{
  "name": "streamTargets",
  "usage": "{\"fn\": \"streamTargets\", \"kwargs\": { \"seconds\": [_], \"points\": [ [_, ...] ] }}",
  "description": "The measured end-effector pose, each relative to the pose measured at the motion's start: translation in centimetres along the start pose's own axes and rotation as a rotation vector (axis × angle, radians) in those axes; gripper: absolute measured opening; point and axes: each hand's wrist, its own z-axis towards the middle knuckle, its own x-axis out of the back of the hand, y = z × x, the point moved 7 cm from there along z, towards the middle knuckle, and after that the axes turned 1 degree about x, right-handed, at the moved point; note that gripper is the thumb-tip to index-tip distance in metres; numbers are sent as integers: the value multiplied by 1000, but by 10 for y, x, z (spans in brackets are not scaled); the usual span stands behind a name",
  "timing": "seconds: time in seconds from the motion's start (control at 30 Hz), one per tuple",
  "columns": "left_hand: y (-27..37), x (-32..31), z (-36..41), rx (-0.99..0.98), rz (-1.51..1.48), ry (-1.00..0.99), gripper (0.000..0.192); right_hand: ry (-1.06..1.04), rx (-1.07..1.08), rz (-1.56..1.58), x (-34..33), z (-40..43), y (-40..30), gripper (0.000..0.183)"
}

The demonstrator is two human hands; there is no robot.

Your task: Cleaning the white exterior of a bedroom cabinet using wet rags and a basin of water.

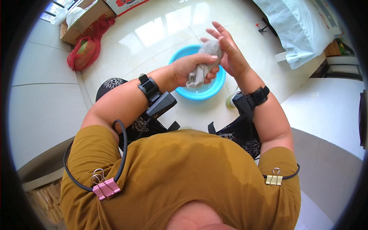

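Note:
My left hand (187,69) is closed around a bunched grey cloth (211,53), its thumb lying across the top. One pale end of the cloth hangs out below the fist. Just right of it is my right hand (231,54), with fingers spread and raised. The cloth's upper part lies against or close beside my right thumb and palm; contact cannot be told for sure. Beneath both hands a blue plastic basin (201,96) stands on the floor with water in it, partly hidden by the hands and cloth.
A red mesh bag (84,53) with a large fruit or vegetable lies beside a cardboard box (86,24). At upper right is a pale plastic-covered bundle (299,28). Black devices (161,105) are strapped to both forearms, with a dark cable (124,143) at the left sleeve.

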Motion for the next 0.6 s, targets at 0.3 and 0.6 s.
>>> {"fn": "streamTargets", "kwargs": {
  "seconds": [0.3, 0.6],
  "points": [
    [-4, -10, 1, 38, -51, 35, 54, -348, -128, 246, -33, 9, -23, 53],
    [-11, 41, 24, -59, 445, 473, 18, 10, -249, -161, -2, 21, 40, 36]
  ]
}}
